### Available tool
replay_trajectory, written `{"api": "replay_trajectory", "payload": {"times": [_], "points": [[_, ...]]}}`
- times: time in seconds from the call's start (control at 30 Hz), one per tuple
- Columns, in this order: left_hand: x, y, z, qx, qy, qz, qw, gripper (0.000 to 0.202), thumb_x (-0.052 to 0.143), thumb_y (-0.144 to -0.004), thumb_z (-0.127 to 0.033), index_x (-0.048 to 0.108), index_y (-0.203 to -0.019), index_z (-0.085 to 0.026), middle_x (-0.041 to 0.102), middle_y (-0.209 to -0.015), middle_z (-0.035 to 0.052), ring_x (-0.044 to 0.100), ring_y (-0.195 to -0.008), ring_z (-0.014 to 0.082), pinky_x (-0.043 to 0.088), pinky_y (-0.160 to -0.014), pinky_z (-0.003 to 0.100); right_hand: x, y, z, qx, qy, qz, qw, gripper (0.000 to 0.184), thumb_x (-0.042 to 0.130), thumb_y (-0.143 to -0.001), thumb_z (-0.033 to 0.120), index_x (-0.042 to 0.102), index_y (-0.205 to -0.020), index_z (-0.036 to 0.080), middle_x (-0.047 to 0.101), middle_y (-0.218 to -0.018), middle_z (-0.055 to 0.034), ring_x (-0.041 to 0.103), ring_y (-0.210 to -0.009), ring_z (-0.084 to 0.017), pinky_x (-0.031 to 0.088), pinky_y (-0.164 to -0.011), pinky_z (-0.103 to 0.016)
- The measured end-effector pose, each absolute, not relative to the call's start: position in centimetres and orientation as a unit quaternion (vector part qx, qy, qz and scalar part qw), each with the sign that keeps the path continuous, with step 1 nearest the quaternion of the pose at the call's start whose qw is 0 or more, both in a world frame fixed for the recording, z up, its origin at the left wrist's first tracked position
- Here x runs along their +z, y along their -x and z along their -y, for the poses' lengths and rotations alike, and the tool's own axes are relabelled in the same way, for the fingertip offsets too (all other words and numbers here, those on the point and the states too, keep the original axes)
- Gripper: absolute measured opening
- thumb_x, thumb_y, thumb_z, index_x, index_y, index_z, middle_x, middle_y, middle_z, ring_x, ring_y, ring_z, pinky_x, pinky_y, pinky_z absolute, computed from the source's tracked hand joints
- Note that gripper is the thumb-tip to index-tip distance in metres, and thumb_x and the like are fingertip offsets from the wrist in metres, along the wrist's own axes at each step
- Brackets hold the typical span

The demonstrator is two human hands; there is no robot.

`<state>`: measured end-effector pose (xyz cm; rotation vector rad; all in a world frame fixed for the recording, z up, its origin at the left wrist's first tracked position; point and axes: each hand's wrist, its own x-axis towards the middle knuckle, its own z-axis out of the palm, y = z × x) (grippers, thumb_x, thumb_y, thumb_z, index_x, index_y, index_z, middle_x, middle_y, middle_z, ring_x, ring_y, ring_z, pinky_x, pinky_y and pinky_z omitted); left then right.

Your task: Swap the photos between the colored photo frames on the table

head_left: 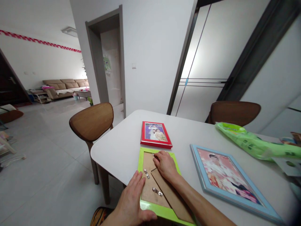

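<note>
The white bench (117,141) is the big thing here, with a bright green plastic bag (254,146) over on the right side. Next down is the blue frame (199,166), picture up with its photo in place, so nothing on that one looks undone to me.

The green frame (163,211) is the one being worked on, at the near side of the bench, left of the blue one and just this side of the red. It's back up, so its front points down at the bench. Long axis runs pretty much away from the person, far end leaning a touch left. The brown backing board (147,190) sits inside the rim, so that bit's in place. I'd call the back partway done, though tbh one view can't tell me if it's being fastened or undone.

Red frame (156,142) is smaller, also picture up with its photo in, and looks sorted too.

Left grip (133,201) is loose, fingers spread along the frame's left edge, not clenched on anything. Right grip (164,164) is curled over by the far rim; can't tell if it's pinching or just pushing.

The support leg (175,197) slants down the board's right half toward the near right corner.

Smallest stuff: two metal fittings (157,191) on the board, at different angles, plus a metal bit (153,154) right at the right fingertips. Whether any of them is locked down, no idea.
</note>
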<state>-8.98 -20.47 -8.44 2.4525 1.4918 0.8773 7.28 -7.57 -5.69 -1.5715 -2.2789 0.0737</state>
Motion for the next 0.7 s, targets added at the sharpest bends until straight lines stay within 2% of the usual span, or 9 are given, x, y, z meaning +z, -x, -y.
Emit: {"api": "replay_trajectory", "payload": {"times": [0.23, 0.3, 0.4, 0.5, 0.6, 0.7], "points": [[-8.6, 9.0, 20.3, 0.277, -0.811, -0.505, 0.107, 0.092, 0.068, -0.052, -0.053, 0.033, -0.123, -0.007, 0.033, -0.128, 0.0247, 0.027, -0.12, 0.0343, 0.03, -0.095, 0.05, -5.5, -6.9, 7.5, 0.037, 0.558, 0.812, 0.168, 0.027, 0.039, -0.08, 0.029, 0.061, -0.095, 0.03, 0.056, -0.087, -0.0041, 0.046, -0.082, -0.018, 0.032, -0.063, -0.027], [-8.8, 9.1, 20.2, 0.275, -0.806, -0.511, 0.119, 0.094, 0.069, -0.051, -0.053, 0.032, -0.124, -0.007, 0.031, -0.129, 0.0242, 0.025, -0.12, 0.0341, 0.029, -0.096, 0.051, -5.1, -6.7, 7.6, 0.044, 0.557, 0.813, 0.164, 0.027, 0.04, -0.079, 0.028, 0.063, -0.093, 0.028, 0.057, -0.085, -0.0049, 0.047, -0.081, -0.018, 0.033, -0.064, -0.027], [-8.8, 9.0, 20.3, 0.266, -0.798, -0.524, 0.135, 0.094, 0.07, -0.049, -0.052, 0.034, -0.123, -0.006, 0.03, -0.13, 0.0245, 0.024, -0.121, 0.0343, 0.028, -0.096, 0.05, -4.0, -7.1, 8.6, 0.053, 0.547, 0.819, 0.169, 0.031, 0.039, -0.079, 0.027, 0.058, -0.102, 0.022, 0.057, -0.091, -0.0068, 0.049, -0.084, -0.018, 0.034, -0.071, -0.027], [-8.1, 8.7, 20.5, 0.246, -0.784, -0.546, 0.165, 0.096, 0.073, -0.047, -0.049, 0.034, -0.122, -0.005, 0.028, -0.13, 0.0253, 0.024, -0.121, 0.0345, 0.027, -0.097, 0.051, -3.2, -8.2, 10.8, 0.078, 0.528, 0.827, 0.177, 0.037, 0.045, -0.074, 0.034, 0.054, -0.107, 0.018, 0.056, -0.097, -0.0082, 0.049, -0.089, -0.02, 0.034, -0.076, -0.028], [-7.1, 8.2, 20.7, 0.231, -0.762, -0.572, 0.196, 0.095, 0.076, -0.046, -0.039, 0.033, -0.123, -0.006, 0.025, -0.132, 0.0241, 0.022, -0.122, 0.0333, 0.025, -0.098, 0.05, -3.4, -9.6, 13.1, 0.127, 0.523, 0.828, 0.154, 0.039, 0.054, -0.064, 0.035, 0.056, -0.099, 0.019, 0.058, -0.09, -0.007, 0.051, -0.082, -0.02, 0.036, -0.071, -0.028], [-6.3, 8.1, 20.8, 0.231, -0.742, -0.585, 0.232, 0.094, 0.076, -0.046, -0.033, 0.033, -0.124, -0.005, 0.023, -0.133, 0.0234, 0.02, -0.123, 0.0325, 0.022, -0.099, 0.049, -3.8, -10.1, 14.0, 0.163, 0.53, 0.816, 0.163, 0.037, 0.052, -0.062, 0.027, 0.055, -0.098, 0.019, 0.057, -0.088, -0.006, 0.052, -0.079, -0.018, 0.037, -0.069, -0.026]]}}
